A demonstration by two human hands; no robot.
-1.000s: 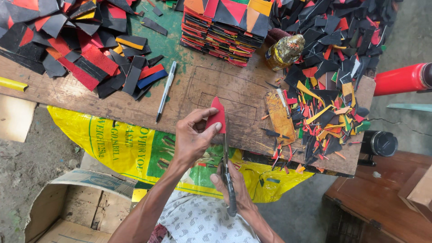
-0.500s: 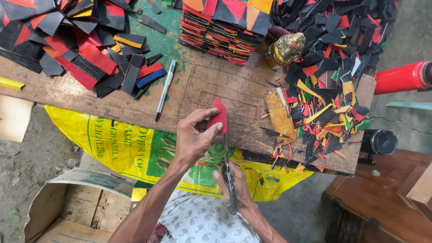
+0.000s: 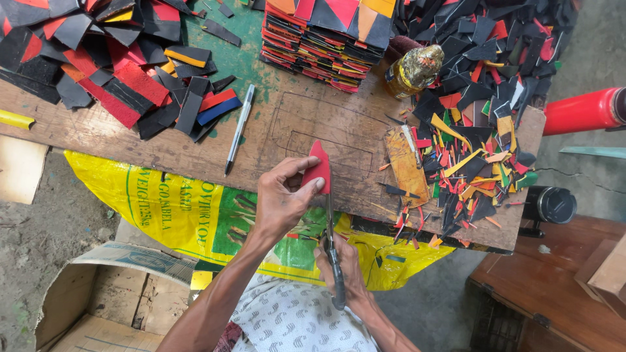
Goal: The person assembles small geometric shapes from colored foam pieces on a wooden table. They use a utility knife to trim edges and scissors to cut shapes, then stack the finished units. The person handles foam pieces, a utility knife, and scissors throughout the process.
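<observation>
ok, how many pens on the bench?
1. The pen lies on the wooden board, left of the red piece in the left hand. More could be hidden under the scrap piles.

Bare forearms, white patterned garment (image 3: 293, 322)

A red piece (image 3: 319, 167), a yellow-and-green sack (image 3: 195, 215), and red, black and yellow scraps (image 3: 476, 163).

Pen (image 3: 238, 128) on workbench (image 3: 313, 124), left of stacked pieces (image 3: 326, 39); scraps (image 3: 469, 163) right.
</observation>
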